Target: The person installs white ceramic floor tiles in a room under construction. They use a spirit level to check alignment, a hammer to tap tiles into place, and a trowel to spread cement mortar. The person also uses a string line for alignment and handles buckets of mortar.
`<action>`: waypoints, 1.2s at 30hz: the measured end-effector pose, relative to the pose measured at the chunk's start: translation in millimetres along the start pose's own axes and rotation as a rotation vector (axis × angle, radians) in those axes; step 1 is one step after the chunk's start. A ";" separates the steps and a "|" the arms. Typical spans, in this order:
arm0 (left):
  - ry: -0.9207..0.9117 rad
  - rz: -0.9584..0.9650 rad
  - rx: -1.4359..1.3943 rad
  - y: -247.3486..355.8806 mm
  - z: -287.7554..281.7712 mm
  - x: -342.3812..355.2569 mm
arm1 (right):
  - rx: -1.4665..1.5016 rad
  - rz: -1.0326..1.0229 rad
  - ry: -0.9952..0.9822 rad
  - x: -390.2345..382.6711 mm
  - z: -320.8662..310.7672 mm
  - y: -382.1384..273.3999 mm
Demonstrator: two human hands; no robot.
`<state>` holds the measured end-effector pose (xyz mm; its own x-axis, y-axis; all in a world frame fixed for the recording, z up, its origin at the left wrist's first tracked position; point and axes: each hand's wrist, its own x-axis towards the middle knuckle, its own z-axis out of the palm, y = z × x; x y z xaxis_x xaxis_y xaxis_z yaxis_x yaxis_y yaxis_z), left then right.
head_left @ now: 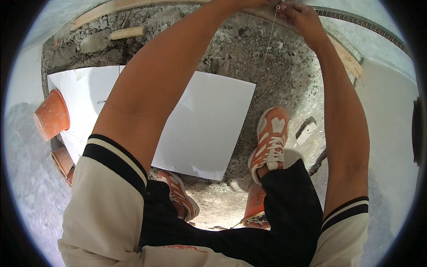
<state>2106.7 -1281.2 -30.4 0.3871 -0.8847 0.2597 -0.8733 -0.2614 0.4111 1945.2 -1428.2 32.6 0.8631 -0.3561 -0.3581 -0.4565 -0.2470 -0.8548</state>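
Observation:
Both arms stretch up to the top edge of the view, where the hands come close together. My right hand (304,21) has its fingers bent and pinched at a thin white string (269,39), beside a small pale knot or loop. From there the string hangs down toward the rubble floor. My left hand (243,3) reaches in beside it, but the frame edge cuts it off, so its fingers barely show. Right by the hands runs a ribbed steel bar (364,22), curving away to the right. Behind them lies a long wooden board (344,58).
A large white sheet (204,129) covers the floor at left and centre. On its left side an orange bucket (52,116) lies tipped, with another bucket (63,161) below. An orange container (255,202) stands between my legs. Rubble (284,80) and a wood offcut (127,33) lie ahead.

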 end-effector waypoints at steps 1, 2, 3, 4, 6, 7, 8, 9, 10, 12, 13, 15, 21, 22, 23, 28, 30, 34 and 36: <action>0.123 0.255 0.194 -9.6 22.5 2.1 | 0.033 0.024 -0.011 2.5 -1.2 1.8; 0.080 0.269 0.223 -1.3 31.2 6.8 | 0.063 0.056 -0.019 1.6 -3.6 7.6; 0.038 0.283 0.261 8.1 24.3 15.6 | 0.089 0.076 -0.015 -0.2 -5.1 7.5; -0.003 0.298 0.305 16.4 13.8 22.4 | 0.116 0.089 -0.011 -0.9 -7.1 5.1; 0.004 0.240 0.144 36.1 -6.8 20.1 | 0.174 0.113 -0.006 -2.0 -7.3 1.9; 0.007 0.209 0.071 42.4 -18.2 19.2 | 0.193 0.114 -0.003 0.5 -8.9 4.5; -0.057 0.195 0.204 48.9 -25.9 24.3 | 0.211 0.116 -0.001 3.3 -12.9 8.2; -0.127 0.177 0.342 56.1 -31.0 30.5 | 0.237 0.117 -0.004 6.1 -10.2 10.6; -0.198 0.158 0.478 59.8 -31.0 33.8 | 0.231 0.131 0.016 4.3 -5.5 6.6; -0.163 0.076 0.376 59.8 -24.9 31.9 | 0.203 0.163 0.061 -0.5 -2.3 -0.3; -0.140 0.035 0.319 59.3 -22.2 30.0 | 0.191 0.143 0.032 1.9 -2.9 4.3; -0.180 -0.010 0.266 60.3 -23.5 32.6 | 0.178 0.096 -0.020 8.9 -10.2 15.5; -0.302 -0.012 0.379 66.3 -35.7 39.9 | 0.225 0.073 -0.006 12.4 -7.8 21.0; -0.412 0.249 0.601 64.0 -39.6 41.2 | 0.226 0.079 -0.002 11.5 -7.7 22.4; -0.460 0.118 0.522 65.7 -37.7 46.5 | 0.226 0.084 0.003 11.0 -7.3 23.0; -0.506 -0.352 0.160 73.9 -39.1 60.7 | 0.218 0.102 0.026 13.3 -5.6 24.5; -0.579 -0.161 0.284 69.2 -35.1 66.9 | 0.202 0.114 0.030 14.8 -8.9 22.1; -0.478 -0.322 0.153 73.1 -38.7 55.4 | 0.176 0.114 0.026 21.1 -7.8 24.6; -0.413 -0.374 0.043 66.4 -28.5 53.6 | 0.191 0.109 0.027 18.2 -1.3 21.9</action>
<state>2077.9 -1334.9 35.7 0.5323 -0.8043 -0.2642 -0.7136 -0.5942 0.3710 1950.7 -1441.3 7.9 0.8036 -0.3963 -0.4441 -0.4955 -0.0319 -0.8680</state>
